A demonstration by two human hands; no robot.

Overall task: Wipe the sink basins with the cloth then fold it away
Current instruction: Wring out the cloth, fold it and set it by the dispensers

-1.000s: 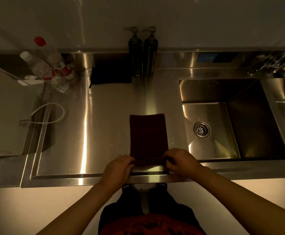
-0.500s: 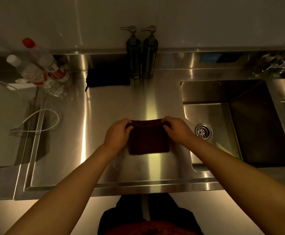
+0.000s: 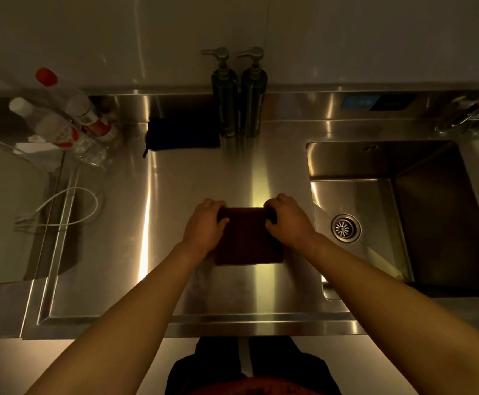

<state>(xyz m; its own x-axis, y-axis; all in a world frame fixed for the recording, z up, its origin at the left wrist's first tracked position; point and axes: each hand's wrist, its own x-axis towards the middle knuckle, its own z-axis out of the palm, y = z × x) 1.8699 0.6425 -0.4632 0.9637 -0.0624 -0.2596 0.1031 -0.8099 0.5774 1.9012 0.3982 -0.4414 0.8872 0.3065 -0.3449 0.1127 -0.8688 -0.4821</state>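
writing: we read none; the red-and-white labels on the two bottles (image 3: 61, 129) and the blue panel (image 3: 359, 102) on the back ledge are too blurred.

left hand (image 3: 205, 228): grip closed on the cloth (image 3: 248, 240), fingers curled over its far left corner, thumb on top.

right hand (image 3: 288, 220): grip closed on the cloth, fingers curled over its far right corner.

cloth: dark, folded to a near square, flat on the steel table (image 3: 175, 195), just left of the sink (image 3: 375, 212), near the front edge.

sink: one steel basin with a round drain (image 3: 345, 228); we see part of a second basin at the right edge.

two pump dispensers (image 3: 238, 104): dark, upright, side by side at the back wall.

dark blue cloth (image 3: 182, 136): at the back, just left of the dispensers.

white cable (image 3: 70, 206): looped at the table's left edge.
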